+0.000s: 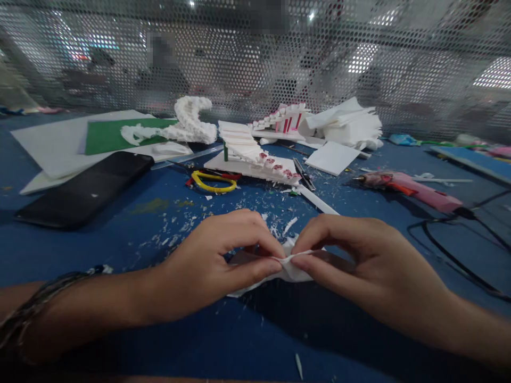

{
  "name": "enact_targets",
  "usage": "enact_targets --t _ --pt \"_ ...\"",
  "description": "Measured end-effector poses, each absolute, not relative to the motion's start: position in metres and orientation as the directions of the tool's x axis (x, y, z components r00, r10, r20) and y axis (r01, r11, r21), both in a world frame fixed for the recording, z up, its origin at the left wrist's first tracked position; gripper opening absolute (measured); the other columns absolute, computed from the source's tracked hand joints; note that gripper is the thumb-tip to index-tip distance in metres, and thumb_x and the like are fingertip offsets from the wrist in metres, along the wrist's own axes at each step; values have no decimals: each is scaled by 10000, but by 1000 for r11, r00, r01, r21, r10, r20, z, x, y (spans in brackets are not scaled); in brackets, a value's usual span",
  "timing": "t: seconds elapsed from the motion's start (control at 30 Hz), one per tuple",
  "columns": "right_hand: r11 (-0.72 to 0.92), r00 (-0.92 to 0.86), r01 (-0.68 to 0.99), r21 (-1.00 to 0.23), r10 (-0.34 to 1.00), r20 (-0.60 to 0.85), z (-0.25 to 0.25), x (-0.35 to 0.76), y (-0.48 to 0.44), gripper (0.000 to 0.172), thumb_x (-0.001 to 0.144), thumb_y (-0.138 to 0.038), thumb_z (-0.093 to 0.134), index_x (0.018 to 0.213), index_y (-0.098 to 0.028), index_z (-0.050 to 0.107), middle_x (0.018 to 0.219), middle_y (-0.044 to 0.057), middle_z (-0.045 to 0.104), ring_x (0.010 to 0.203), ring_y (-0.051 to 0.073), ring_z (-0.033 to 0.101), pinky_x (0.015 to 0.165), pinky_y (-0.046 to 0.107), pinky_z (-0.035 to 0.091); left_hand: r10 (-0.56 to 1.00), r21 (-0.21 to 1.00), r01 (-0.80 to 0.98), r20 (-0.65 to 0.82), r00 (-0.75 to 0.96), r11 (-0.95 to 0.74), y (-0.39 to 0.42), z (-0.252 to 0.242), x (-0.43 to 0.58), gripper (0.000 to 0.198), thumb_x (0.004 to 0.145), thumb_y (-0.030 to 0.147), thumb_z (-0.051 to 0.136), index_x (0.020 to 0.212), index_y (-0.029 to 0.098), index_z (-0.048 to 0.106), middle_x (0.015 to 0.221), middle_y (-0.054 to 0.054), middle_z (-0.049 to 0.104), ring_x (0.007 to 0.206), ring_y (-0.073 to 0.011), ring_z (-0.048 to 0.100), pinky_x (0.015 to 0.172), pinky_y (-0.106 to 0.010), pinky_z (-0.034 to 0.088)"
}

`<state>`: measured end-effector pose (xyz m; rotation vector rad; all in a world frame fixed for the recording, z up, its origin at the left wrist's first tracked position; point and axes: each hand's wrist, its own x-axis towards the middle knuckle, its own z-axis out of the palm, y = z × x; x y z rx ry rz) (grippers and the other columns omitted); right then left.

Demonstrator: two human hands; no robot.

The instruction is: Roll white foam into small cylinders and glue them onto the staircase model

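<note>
A crumpled white tissue point(293, 272) is pinched between both of my hands, low over the blue table. On its left part, my left hand point(235, 255) grips the edge between thumb and index finger. Close beside it, my right hand point(351, 260) pinches the same edge with thumb and fingertips. The fingertips of the two hands nearly meet. Much of the tissue hangs below and behind the fingers, partly hidden. White scraps point(290, 225) lie scattered on the table just beyond the hands.
Beyond are yellow-handled scissors point(213, 182), a white model staircase point(255, 165) and a second staircase point(285, 119). A black phone point(85, 189) lies left. To the right is a pink glue gun point(423, 191) with a black cable point(451, 252). Perforated metal screen point(239, 69) stands behind.
</note>
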<state>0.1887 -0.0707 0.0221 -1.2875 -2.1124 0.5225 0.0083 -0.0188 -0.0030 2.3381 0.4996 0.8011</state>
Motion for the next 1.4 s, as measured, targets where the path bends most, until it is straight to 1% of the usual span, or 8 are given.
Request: enact_targets --t 0.23,0.4,0.5,0.63,0.97,1.2,1.33,1.4 --pt "418 -410 529 -739 888 209 20 190 -69 74 756 -140 552 688 -164 567 624 -52 588 555 28 512 496 89 399 434 649 53 444 784 -759 -19 -1 7 40 755 143 580 740 177 596 696 21 614 674 -88 525 673 -191 384" --pt "383 -422 481 -789 890 175 21 191 -70 76 764 -122 544 702 -160 566 644 -56 585 583 22 517 522 77 403 398 575 52 496 772 -816 -18 -4 7 77 768 141 560 772 211 592 758 24 614 718 -93 522 735 -220 359" --pt "397 -438 464 -792 880 184 22 191 -71 82 760 -102 542 705 -160 560 667 -57 589 602 20 524 542 73 406 390 554 36 537 748 -832 -18 -4 7 100 779 136 542 774 222 592 781 32 612 731 -89 516 748 -219 349" --pt "408 -464 469 -783 868 175 21 191 -71 65 762 -117 549 715 -158 566 673 -54 593 608 22 523 562 80 409 375 582 24 491 786 -813 -17 -1 7 73 763 136 576 782 207 569 747 43 631 685 -81 530 727 -222 356" --pt "385 -441 528 -757 886 143 15 190 -70 83 780 -198 530 710 -161 553 627 -37 575 555 52 497 484 122 394 279 510 -36 526 804 -859 -16 -2 6 175 757 102 584 913 181 582 777 37 644 715 -64 544 743 -194 358" --pt "350 -444 503 -790 889 111 15 190 -71 67 788 -192 499 741 -170 542 665 -28 569 584 60 496 503 137 409 327 554 -20 519 790 -832 -18 -2 7 148 749 109 596 880 175 574 807 32 645 724 -68 546 743 -199 360" --pt "362 -421 449 -817 892 165 13 190 -70 25 780 -162 505 796 -176 519 717 -27 574 638 54 525 532 119 430 364 579 7 504 783 -815 -18 -1 7 143 754 98 582 870 181 597 800 23 639 741 -74 544 733 -200 373" --pt "384 -396 417 -824 893 216 12 191 -70 81 778 -154 511 851 -181 489 748 -27 566 673 51 542 569 113 448 397 602 20 502 768 -799 -18 -1 7 126 755 95 578 837 185 609 772 28 634 726 -73 539 724 -196 378"
